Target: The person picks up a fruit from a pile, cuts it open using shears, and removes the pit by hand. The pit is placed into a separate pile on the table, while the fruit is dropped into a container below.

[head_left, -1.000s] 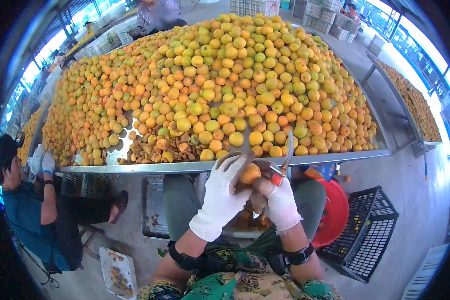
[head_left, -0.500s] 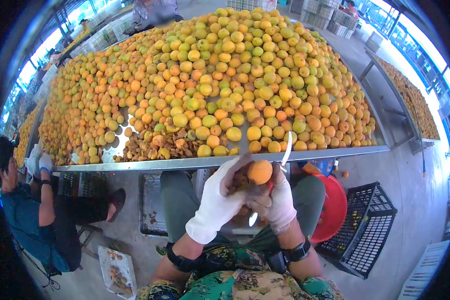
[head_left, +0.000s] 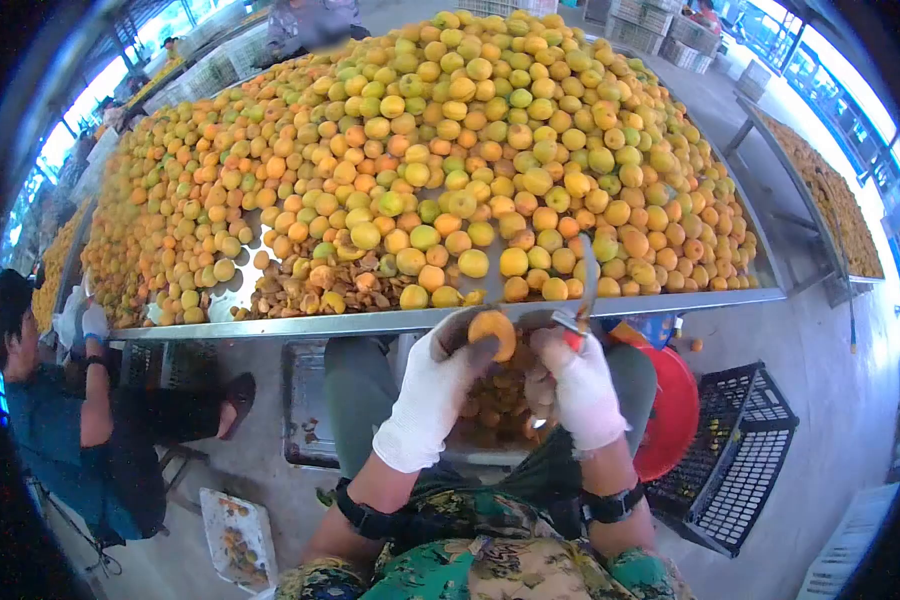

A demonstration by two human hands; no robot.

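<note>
Just below the table's metal edge [head_left: 440,320], my left hand [head_left: 430,385] in a white, stained glove grips an orange fruit [head_left: 492,335] that shows a flat, pale orange face. My right hand [head_left: 582,385], gloved too, is closed on a knife with a red part at its handle; its curved blade [head_left: 591,268] points up over the edge. A gap separates the two hands. Under them lies a container of cut fruit pieces [head_left: 495,405]. Behind the edge rises a large heap of yellow-orange fruit [head_left: 450,150], with a small pile of brownish scraps [head_left: 320,285] near the front.
At the left a seated co-worker [head_left: 65,420] reaches to the table. A red basin [head_left: 670,410] and a black crate [head_left: 735,450] stand at the right. Metal tray [head_left: 305,400] and white tray [head_left: 240,540] lie at the left. Another fruit table [head_left: 820,180] stands further right.
My hands have moved apart, the right one with the knife to the right. The fruit, round and whole-looking before, now shows a flat face and sits slightly further left.
</note>
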